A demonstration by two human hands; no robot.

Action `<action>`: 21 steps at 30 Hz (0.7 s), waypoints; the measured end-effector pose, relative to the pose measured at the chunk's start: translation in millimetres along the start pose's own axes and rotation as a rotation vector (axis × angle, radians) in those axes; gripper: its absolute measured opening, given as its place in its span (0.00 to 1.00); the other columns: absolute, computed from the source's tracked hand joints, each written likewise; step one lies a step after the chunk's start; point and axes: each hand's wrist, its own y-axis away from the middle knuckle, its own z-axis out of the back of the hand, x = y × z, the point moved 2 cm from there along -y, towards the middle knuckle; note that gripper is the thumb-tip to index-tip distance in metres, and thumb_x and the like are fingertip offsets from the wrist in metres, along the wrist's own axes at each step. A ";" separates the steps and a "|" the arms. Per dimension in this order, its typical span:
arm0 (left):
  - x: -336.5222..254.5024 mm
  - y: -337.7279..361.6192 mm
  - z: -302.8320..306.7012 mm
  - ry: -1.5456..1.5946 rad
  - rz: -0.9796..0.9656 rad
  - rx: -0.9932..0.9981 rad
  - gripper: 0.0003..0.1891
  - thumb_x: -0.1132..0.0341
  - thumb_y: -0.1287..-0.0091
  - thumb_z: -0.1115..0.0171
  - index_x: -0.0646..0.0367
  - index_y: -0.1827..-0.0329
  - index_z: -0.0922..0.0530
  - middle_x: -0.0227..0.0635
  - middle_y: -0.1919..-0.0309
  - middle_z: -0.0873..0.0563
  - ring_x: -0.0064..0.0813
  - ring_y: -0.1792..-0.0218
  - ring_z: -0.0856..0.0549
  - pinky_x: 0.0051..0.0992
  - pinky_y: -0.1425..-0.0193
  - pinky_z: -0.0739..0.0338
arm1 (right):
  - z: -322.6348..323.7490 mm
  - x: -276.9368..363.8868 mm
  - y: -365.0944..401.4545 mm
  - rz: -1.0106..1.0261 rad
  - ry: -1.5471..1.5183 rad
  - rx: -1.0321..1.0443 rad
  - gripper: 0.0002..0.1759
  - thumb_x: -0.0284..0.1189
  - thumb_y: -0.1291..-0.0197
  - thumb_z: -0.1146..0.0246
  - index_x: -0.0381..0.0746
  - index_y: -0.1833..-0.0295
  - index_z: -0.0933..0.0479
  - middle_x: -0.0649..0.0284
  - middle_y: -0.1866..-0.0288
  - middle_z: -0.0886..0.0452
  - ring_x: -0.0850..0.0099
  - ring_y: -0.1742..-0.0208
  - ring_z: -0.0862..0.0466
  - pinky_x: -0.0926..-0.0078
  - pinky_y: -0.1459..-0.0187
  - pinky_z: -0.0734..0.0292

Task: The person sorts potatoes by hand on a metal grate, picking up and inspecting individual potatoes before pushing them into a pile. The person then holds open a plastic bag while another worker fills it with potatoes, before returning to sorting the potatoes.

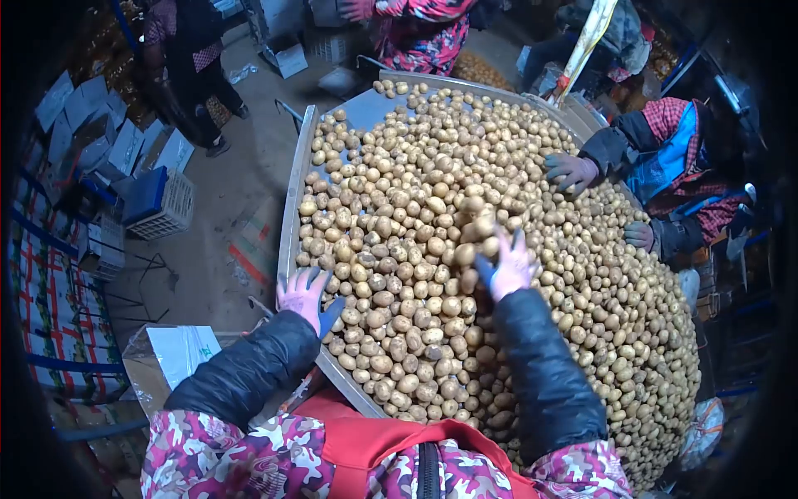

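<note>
A big heap of small brownish-yellow potatoes (399,279) covers a metal-edged sorting table (293,200). My left hand (304,298), in a pink glove with dark blue fingertips, lies at the table's left edge, fingers spread, touching the nearest potatoes. In the middle of the heap is my right hand (512,271), gloved alike, its fingers apart. Several potatoes just ahead of its fingertips are blurred by motion. Neither hand is closed round a potato. Both forearms wear dark padded sleeves.
Across the heap at right, a co-worker's gloved hands (573,172) rest on potatoes. More people stand at the far side. A plastic crate (172,205), cardboard boxes (87,125) and an opened carton (170,353) are at left. A pole (586,46) rises behind the table.
</note>
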 end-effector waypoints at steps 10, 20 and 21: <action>-72.8 -262.2 1.2 0.242 -0.335 0.011 0.19 0.61 0.27 0.35 0.46 0.35 0.18 0.42 0.39 0.15 0.48 0.37 0.17 0.42 0.31 0.23 | -28.1 39.8 82.3 0.139 0.044 -0.054 0.41 0.57 0.39 0.33 0.49 0.24 0.28 0.59 0.19 0.35 0.38 0.18 0.44 0.16 0.27 0.51; -123.8 -361.6 -50.1 -0.197 -0.380 0.250 0.30 0.70 0.36 0.29 0.38 0.30 0.22 0.42 0.37 0.20 0.45 0.33 0.20 0.41 0.30 0.23 | -30.0 40.8 73.8 0.116 0.037 -0.067 0.40 0.57 0.40 0.34 0.49 0.26 0.26 0.61 0.21 0.31 0.38 0.20 0.41 0.15 0.31 0.48; -124.2 -361.9 -49.5 -0.188 -0.359 0.236 0.27 0.67 0.37 0.27 0.40 0.33 0.19 0.42 0.39 0.19 0.44 0.35 0.18 0.41 0.31 0.22 | -29.5 41.0 73.5 0.109 0.028 -0.068 0.39 0.57 0.40 0.34 0.49 0.27 0.26 0.61 0.21 0.31 0.38 0.20 0.41 0.15 0.31 0.48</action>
